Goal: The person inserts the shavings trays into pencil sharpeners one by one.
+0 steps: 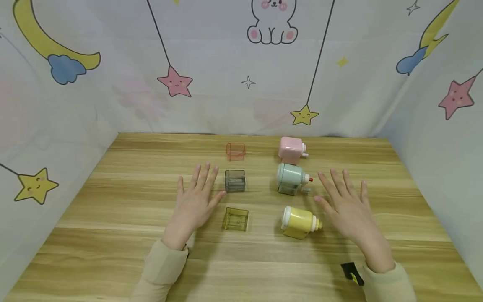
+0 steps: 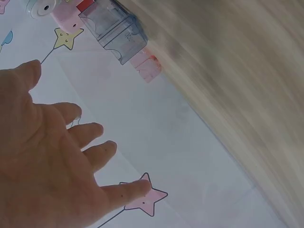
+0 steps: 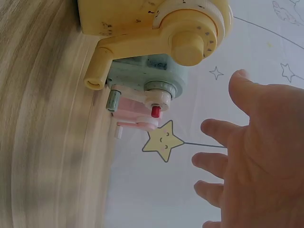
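Note:
My left hand (image 1: pixel 193 205), fingers straight and spread, is held just left of a clear grey shavings drawer (image 1: pixel 235 181) and holds nothing. Above that drawer lies a clear orange one (image 1: pixel 236 152), and below it a clear yellow-green one (image 1: pixel 235 219). Spread the same way, my right hand (image 1: pixel 348 208) is to the right of three crank pencil sharpeners. The pink sharpener (image 1: pixel 291 149) stands farthest back, the mint green sharpener (image 1: pixel 290 179) in the middle, the yellow sharpener (image 1: pixel 298 222) nearest. In the right wrist view their cranks face the bare hand (image 3: pixel 266 156).
A wooden table (image 1: pixel 113 235) bears everything. White cloth walls (image 1: pixel 222 54) printed with stars and moons enclose its back and sides. Beside the right sleeve there is a small black piece (image 1: pixel 351 273) with a yellow patch.

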Action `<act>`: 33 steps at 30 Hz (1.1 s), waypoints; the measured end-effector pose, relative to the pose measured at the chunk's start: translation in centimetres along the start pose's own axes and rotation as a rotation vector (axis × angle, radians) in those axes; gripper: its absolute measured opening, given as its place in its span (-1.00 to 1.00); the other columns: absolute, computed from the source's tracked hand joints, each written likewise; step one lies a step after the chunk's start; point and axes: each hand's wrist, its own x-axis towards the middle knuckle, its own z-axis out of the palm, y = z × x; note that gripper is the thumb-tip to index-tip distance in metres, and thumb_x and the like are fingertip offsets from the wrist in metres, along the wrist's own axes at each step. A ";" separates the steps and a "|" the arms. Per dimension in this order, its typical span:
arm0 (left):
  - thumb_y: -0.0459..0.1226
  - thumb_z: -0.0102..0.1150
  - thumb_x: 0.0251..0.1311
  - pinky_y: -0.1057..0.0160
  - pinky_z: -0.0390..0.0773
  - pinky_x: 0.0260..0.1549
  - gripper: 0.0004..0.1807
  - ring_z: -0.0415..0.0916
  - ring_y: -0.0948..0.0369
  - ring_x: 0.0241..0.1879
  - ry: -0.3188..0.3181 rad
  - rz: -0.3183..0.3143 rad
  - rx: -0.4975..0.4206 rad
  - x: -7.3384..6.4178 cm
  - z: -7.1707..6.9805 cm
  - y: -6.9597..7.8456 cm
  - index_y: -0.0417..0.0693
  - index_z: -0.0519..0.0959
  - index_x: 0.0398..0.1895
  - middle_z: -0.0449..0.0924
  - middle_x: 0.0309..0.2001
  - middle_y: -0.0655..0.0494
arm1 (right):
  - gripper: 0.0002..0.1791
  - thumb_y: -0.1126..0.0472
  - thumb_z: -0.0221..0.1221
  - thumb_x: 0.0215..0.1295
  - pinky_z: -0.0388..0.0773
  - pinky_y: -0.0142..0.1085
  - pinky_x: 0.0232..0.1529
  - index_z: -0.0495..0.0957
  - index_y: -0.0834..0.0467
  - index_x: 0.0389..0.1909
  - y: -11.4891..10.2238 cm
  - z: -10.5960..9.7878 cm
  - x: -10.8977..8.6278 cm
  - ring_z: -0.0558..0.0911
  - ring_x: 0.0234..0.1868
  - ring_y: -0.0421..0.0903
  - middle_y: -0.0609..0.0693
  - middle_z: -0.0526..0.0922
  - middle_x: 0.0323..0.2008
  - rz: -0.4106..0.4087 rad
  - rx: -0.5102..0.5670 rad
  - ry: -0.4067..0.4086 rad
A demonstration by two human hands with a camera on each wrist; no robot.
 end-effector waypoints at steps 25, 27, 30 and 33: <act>0.26 -0.06 0.25 -0.30 0.27 0.25 -0.20 0.26 -0.10 0.37 -0.038 0.255 -0.109 -0.9 0.7 0.7 0.19 0.12 0.49 0.16 0.47 0.06 | -0.29 -0.26 -0.22 0.46 -0.60 0.25 0.40 -0.08 -0.12 0.53 -1.2 0.3 -0.4 0.00 0.50 0.27 0.17 0.00 0.51 -0.056 -0.012 0.018; 0.28 0.00 0.20 -0.28 0.30 0.24 -0.19 0.29 -0.10 0.35 -0.044 0.269 -0.099 -1.0 0.8 0.7 0.18 0.18 0.46 0.24 0.43 0.05 | -0.29 -0.25 -0.18 0.45 -0.46 0.26 0.44 -0.04 -0.09 0.52 -1.3 0.5 -0.5 0.02 0.50 0.27 0.16 0.02 0.51 -0.074 0.005 0.004; 0.29 0.09 0.12 -0.22 0.33 0.25 -0.16 0.33 -0.09 0.32 -0.060 0.281 -0.103 -1.1 0.8 0.8 0.15 0.25 0.43 0.33 0.38 0.03 | -0.28 -0.23 -0.12 0.43 -0.10 0.25 0.44 0.05 -0.02 0.50 -1.4 0.7 -0.5 0.12 0.46 0.28 0.17 0.08 0.49 -0.110 0.029 -0.012; 0.31 0.16 0.03 -0.18 0.36 0.24 -0.10 0.36 -0.09 0.29 -0.074 0.290 -0.109 -1.2 1.0 0.9 0.09 0.29 0.40 0.37 0.34 -0.02 | -0.28 -0.24 -0.10 0.42 0.17 0.24 0.35 0.11 0.02 0.48 -1.5 0.9 -0.6 0.23 0.41 0.29 0.18 0.15 0.46 -0.140 0.055 -0.013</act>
